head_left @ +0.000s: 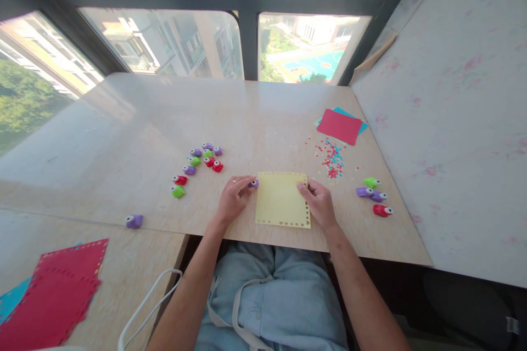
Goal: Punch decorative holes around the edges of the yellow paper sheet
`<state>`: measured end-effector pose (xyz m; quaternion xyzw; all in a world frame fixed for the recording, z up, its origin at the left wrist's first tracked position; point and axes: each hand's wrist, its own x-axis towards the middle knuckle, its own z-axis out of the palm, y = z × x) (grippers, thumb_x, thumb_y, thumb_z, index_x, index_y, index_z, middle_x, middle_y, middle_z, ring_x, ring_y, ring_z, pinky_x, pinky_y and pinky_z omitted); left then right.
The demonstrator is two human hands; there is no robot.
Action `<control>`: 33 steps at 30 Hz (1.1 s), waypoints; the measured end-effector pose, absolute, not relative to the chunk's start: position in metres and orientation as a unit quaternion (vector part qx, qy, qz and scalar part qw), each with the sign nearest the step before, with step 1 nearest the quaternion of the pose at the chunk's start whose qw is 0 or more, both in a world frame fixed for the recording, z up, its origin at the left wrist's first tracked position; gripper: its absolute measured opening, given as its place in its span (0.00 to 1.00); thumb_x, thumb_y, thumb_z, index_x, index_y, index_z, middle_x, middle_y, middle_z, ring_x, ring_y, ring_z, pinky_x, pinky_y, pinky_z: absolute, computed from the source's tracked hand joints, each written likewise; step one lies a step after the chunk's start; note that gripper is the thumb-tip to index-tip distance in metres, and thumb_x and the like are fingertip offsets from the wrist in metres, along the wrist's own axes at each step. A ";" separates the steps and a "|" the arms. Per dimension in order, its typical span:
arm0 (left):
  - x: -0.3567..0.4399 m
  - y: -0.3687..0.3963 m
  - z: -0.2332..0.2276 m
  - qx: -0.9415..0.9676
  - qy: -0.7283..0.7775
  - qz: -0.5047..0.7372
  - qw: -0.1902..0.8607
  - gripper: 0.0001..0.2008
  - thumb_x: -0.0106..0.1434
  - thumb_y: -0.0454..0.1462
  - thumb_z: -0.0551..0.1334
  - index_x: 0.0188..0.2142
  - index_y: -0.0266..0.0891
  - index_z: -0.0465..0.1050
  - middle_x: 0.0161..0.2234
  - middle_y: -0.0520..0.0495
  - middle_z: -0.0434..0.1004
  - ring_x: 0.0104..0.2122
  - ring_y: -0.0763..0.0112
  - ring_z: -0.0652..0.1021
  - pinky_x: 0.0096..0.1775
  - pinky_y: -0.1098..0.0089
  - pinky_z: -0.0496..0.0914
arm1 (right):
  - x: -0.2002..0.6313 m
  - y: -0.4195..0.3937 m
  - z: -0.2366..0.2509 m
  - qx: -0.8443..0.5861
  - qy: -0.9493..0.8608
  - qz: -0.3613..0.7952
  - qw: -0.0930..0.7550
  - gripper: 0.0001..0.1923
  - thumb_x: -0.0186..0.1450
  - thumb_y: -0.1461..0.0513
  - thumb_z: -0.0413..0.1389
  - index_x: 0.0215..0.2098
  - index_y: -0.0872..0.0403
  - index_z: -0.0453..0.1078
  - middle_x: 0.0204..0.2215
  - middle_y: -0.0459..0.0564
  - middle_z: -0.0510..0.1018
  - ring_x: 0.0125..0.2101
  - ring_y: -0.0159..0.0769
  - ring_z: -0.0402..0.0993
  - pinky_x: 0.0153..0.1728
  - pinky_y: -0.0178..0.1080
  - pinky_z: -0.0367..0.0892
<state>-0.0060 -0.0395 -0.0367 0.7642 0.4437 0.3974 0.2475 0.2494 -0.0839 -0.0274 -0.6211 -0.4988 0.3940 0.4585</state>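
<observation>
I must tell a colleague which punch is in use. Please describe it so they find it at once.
Find the yellow sheet at the table's near edge. At its top left corner, the left hand pinches a small purple punch. It alone touches the paper; the other punches lie apart.
</observation>
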 end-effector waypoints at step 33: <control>-0.004 -0.041 -0.032 0.734 0.481 0.385 0.286 0.11 0.64 0.36 0.62 0.45 0.41 0.77 0.45 0.43 0.79 0.45 0.64 0.77 0.48 0.62 0.74 | 0.250 -0.065 -0.023 -0.613 -0.497 0.473 0.391 0.15 0.59 0.51 0.58 0.30 0.55 0.76 0.23 0.48 0.77 0.26 0.39 0.74 0.24 0.36 0.66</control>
